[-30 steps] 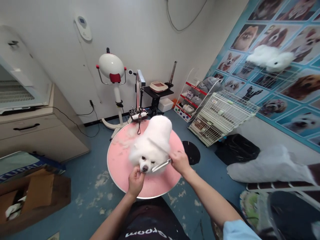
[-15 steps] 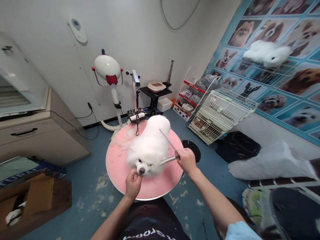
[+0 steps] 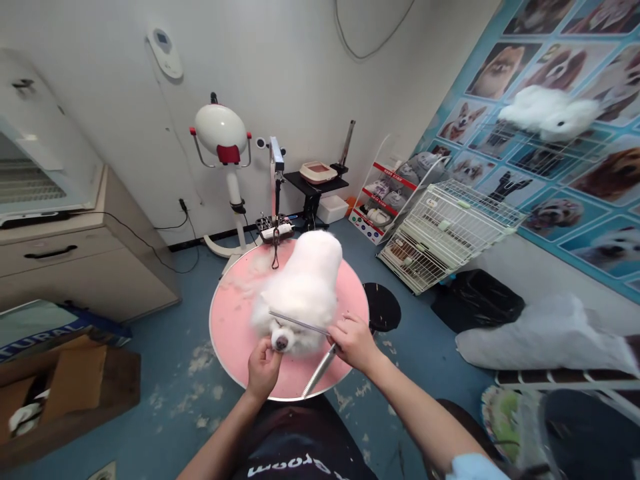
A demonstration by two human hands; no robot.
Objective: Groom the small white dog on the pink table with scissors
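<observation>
A fluffy white dog (image 3: 315, 267) stands on a round pink grooming table (image 3: 235, 347), its head toward me. At its chin, my left hand (image 3: 263, 367) is closed, fingers pinching the fur beneath the muzzle. My right hand (image 3: 353, 340) grips a pair of thinning shears (image 3: 320, 370) by the handles. The blades are spread wide: the plain one lies across the dog's forehead above the eyes, and the toothed one points down toward the table's near rim. Loose white fur (image 3: 245, 277) lies on the table's left side.
Behind the table stand a grooming arm (image 3: 276, 173) with a hanging loop and a white dryer (image 3: 220, 127) on a stand. Wire cages (image 3: 445, 227) and a shelf rack are at right. A cardboard box (image 3: 80, 387) sits on the floor at left, a black stool (image 3: 383, 307) beside the table.
My right hand has moved left and slightly down, turning the shears so one blade crosses the dog's forehead and the other points downward. My left hand stays at the chin.
</observation>
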